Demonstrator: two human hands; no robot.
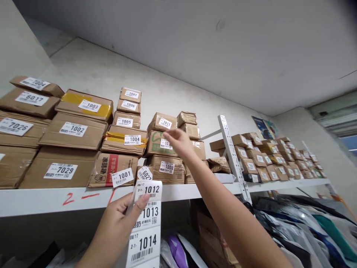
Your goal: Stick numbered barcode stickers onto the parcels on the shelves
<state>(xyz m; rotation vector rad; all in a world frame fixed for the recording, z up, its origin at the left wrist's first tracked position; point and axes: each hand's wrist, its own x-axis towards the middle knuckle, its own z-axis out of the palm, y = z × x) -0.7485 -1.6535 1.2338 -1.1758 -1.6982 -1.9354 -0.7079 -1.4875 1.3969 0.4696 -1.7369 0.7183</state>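
My left hand (122, 216) is closed on a strip of white number labels (146, 223) reading 1012, 1013 and 1014, held upright below the shelf edge. My right hand (178, 143) reaches up to a brown parcel (157, 143) in the middle stack, its fingers pressed on that parcel's small white label. The parcel lies under the box marked 1011 (164, 122) and above the one marked 1008 (166, 168). Whether the fingers pinch anything is hidden.
A white metal shelf (55, 199) marked "2-1" in red carries several stacked cardboard parcels with number labels. A perforated upright post (232, 156) splits it from more small parcels (267, 156) to the right. Clothes (306, 227) hang below right; bags lie under the shelf.
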